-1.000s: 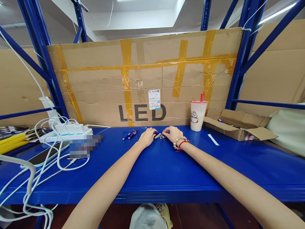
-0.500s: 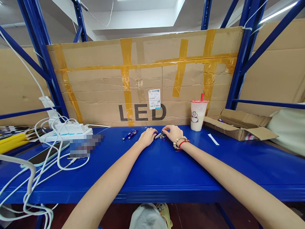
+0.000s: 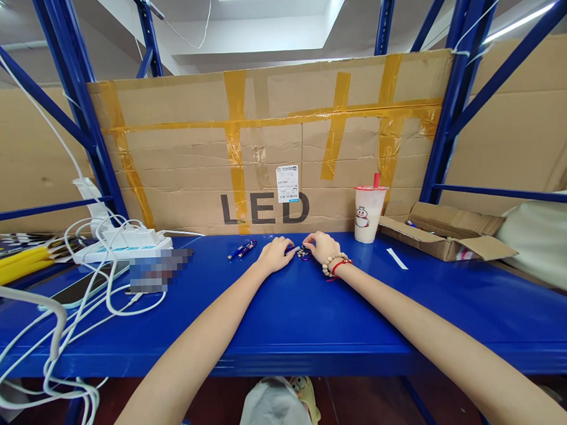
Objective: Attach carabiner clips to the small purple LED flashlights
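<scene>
My left hand [image 3: 276, 255] rests on the blue shelf [image 3: 296, 311] with its fingers bent together at a small silvery item. My right hand [image 3: 319, 245], with beads and a red cord at the wrist, has its fingertips closed at a cluster of small dark and metallic pieces [image 3: 304, 253] between the hands. What exactly each hand grips is too small to make out. To the left of my left hand lie two blue pens or similar slim blue items [image 3: 242, 250], side by side.
A cup with a red straw [image 3: 368, 216] stands right of my right hand. Beyond it are a white strip [image 3: 397, 259] and an open cardboard box [image 3: 445, 238]. White cables, a power strip [image 3: 121, 248] and a phone [image 3: 84, 287] lie left. Taped cardboard [image 3: 193, 160] stands behind.
The silvery item by my left fingers shows less than before, and the fingers have shifted slightly around it. My right hand has barely moved.
</scene>
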Available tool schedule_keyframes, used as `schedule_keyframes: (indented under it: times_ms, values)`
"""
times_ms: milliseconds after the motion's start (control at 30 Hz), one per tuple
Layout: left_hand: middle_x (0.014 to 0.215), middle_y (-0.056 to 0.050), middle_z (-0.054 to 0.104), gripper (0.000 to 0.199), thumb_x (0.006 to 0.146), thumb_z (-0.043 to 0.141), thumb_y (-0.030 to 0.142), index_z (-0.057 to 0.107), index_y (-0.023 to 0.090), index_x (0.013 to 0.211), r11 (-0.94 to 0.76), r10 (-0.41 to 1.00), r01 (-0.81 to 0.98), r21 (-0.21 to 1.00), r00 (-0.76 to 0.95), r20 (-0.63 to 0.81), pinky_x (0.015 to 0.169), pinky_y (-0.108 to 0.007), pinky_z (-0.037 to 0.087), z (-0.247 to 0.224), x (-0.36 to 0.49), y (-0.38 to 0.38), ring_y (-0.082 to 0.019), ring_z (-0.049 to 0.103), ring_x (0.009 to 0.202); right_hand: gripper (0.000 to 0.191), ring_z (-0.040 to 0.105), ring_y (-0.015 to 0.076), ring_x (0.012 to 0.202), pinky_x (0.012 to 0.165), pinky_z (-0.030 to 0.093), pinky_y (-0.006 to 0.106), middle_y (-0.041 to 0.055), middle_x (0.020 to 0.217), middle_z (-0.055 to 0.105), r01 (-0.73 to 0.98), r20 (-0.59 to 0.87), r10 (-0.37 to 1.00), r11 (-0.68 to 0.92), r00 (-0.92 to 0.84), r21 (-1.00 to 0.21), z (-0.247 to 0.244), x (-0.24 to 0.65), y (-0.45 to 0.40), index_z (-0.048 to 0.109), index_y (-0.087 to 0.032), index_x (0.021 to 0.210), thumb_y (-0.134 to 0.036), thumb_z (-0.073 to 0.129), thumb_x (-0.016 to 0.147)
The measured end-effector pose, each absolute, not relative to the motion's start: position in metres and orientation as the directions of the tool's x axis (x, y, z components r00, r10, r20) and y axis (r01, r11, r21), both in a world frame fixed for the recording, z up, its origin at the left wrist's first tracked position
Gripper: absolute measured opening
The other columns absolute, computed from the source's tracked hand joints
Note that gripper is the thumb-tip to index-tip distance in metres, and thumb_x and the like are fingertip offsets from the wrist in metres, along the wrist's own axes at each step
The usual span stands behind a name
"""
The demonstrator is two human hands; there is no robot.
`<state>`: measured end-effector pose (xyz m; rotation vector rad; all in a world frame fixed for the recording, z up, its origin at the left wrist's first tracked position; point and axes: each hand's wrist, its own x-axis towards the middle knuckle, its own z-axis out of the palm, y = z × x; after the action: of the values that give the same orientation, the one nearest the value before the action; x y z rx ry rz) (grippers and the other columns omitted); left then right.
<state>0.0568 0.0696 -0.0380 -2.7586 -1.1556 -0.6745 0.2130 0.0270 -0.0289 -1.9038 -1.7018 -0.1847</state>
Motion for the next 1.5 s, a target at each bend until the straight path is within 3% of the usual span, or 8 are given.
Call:
schedule_keyframes:
  times_ms: [500,733,967,1133,1500]
  values:
    - [0.104,-0.005,0.056,0.027,0.087,0.033,0.021,0.056,0.017,0.1,-0.554,0.763,0.83,0.073,0.47,0.445,0.088,-0.031,0.038,-0.037,0.058,0.068,-0.019,0.048,0.102,0.02,0.056,0.0119,0.073,0.053,0.028,0.024,0.0014,0.091,0.058,0.99,0.435,0.899,0.009,0.055,-0.143,-0.027,0.211,0.025,0.064,-0.022,0.079,-0.023,0.046,0.085]
    - [0.108,-0.008,0.055,0.028,0.087,0.032,0.02,0.056,0.014,0.1,-0.43,0.8,0.902,0.044,0.358,0.482,0.087,-0.033,0.036,-0.029,0.059,0.06,-0.022,0.045,0.104,0.018,0.056,0.0132,0.078,0.054,0.03,0.023,0.001,0.094,0.059,0.992,0.46,0.887,0.023,0.037,-0.125,-0.028,0.211,0.023,0.063,-0.024,0.087,-0.028,0.046,0.086]
    - [0.113,-0.018,0.049,0.03,0.083,0.039,0.011,0.051,0.004,0.109,-0.267,0.839,0.963,-0.023,0.244,0.485,0.09,-0.037,0.031,-0.025,0.052,0.059,-0.027,0.041,0.108,0.02,0.057,0.0131,0.08,0.055,0.031,0.023,0.001,0.094,0.061,0.988,0.47,0.882,0.046,0.028,-0.146,-0.027,0.211,0.022,0.062,-0.023,0.088,-0.031,0.044,0.086]
    - [0.115,-0.018,0.047,0.033,0.079,0.04,0.004,0.05,0.004,0.111,-0.213,0.859,0.976,-0.054,0.213,0.467,0.09,-0.036,0.03,-0.028,0.047,0.06,-0.026,0.039,0.109,0.021,0.057,0.0138,0.08,0.054,0.028,0.023,0.0009,0.093,0.062,0.992,0.446,0.895,0.045,0.011,-0.114,-0.025,0.209,0.018,0.062,-0.022,0.087,-0.03,0.043,0.086]
    - [0.115,-0.02,0.047,0.035,0.083,0.039,0.018,0.049,0.005,0.113,-0.153,0.896,0.988,-0.033,0.153,0.417,0.089,-0.036,0.03,-0.028,0.046,0.066,-0.027,0.039,0.109,0.02,0.057,0.0125,0.078,0.053,0.027,0.023,-0.0004,0.091,0.061,0.991,0.461,0.887,0.092,-0.036,-0.1,-0.025,0.203,0.019,0.062,-0.023,0.085,-0.028,0.043,0.085]
